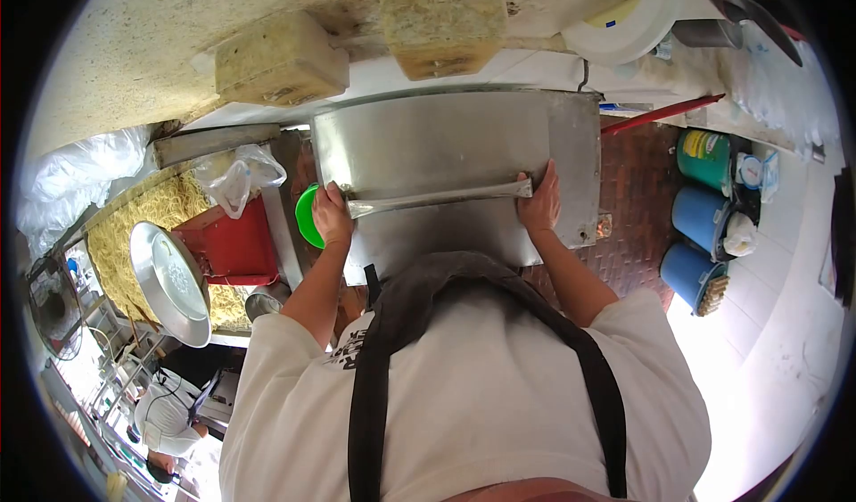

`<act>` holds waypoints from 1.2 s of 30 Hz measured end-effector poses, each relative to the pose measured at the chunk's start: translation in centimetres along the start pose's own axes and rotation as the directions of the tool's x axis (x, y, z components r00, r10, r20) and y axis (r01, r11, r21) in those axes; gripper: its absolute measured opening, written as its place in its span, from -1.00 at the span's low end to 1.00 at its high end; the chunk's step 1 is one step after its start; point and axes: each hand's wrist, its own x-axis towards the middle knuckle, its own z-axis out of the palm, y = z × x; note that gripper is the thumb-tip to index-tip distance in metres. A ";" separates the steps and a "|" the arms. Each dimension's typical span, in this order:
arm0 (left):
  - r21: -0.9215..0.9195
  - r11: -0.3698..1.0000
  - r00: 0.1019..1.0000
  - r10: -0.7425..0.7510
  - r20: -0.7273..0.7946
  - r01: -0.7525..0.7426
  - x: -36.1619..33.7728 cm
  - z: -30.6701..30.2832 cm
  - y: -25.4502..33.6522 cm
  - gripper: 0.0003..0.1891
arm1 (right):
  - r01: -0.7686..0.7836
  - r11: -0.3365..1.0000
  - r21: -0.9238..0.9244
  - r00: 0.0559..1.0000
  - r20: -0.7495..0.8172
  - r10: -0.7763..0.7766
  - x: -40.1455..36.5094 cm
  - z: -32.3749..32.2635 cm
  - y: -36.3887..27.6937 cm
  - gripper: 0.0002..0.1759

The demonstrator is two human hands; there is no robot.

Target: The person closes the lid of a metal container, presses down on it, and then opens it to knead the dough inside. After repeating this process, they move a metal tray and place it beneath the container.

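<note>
A wide stainless-steel panel (428,136) is in front of my body. Across it runs a long metal bar handle (437,197) with a bracket at each end. My left hand (333,217) is closed on the panel's left side, close to the handle's left end, with its fingers pointing away from me. At the handle's right end my right hand (541,201) holds the panel, thumb inward and fingers stretched along the outside. Part of the fingers of both hands is hidden. A bright green round container (308,217) shows just beside my left hand.
At left, a red bin (236,243) and a large metal bowl (169,281) stand on a tray of yellow noodle-like strands (147,206). Blue buckets (697,215) and a green bucket (703,156) line the right wall. A red bar (664,114) juts out. Another person (168,413) is at lower left.
</note>
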 end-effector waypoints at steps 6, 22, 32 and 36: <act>0.009 1.000 1.000 -0.012 0.016 0.012 0.0 0.0 -0.1 -0.52 | -0.021 1.000 0.004 1.000 0.020 0.021 -0.1 -0.2 -0.2 -0.11; -0.016 0.998 0.998 -0.056 0.040 0.057 -0.1 0.1 0.2 -0.51 | -0.072 0.997 -0.014 0.997 0.034 0.073 0.1 -0.5 -0.4 -0.08; 0.029 0.992 0.983 -0.125 0.134 0.123 -0.2 -1.8 1.4 -0.46 | -0.027 1.000 -0.016 0.999 -0.030 0.027 0.0 0.7 0.9 -0.08; -0.017 0.997 0.993 -0.077 0.089 0.079 -0.1 -0.9 1.0 -0.46 | -0.124 0.992 -0.010 0.988 0.087 0.124 0.1 -0.8 -0.2 -0.09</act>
